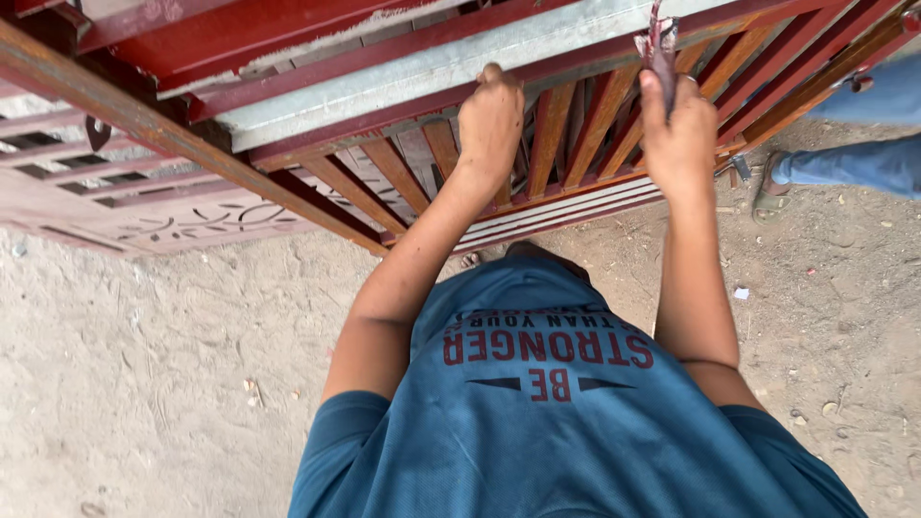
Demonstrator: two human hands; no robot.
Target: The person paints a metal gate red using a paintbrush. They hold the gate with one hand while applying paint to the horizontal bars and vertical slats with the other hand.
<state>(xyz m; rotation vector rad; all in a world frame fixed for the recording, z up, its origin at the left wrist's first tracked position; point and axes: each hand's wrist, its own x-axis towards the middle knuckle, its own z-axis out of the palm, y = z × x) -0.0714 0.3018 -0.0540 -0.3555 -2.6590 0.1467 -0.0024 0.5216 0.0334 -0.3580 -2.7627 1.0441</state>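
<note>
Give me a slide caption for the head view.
Left hand steadies a red metal gate while right hand holds a stained rag.

— Where are the hands?
— Left hand (490,120) on the red slatted metal gate (576,134); right hand (679,129) beside it, gripping what may be a stained rag (658,48).
— Beneath?
— Sandy ground (144,364).

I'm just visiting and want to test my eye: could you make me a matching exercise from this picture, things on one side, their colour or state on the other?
Things:
1. left hand
2. right hand
3. gate
4. another person's leg

States:
A. holds up a red-stained rag
B. in blue trousers, at the right edge
C. grips a bar of the gate
D. red-brown metal slats

Pairs: 1-C, 2-A, 3-D, 4-B
</note>
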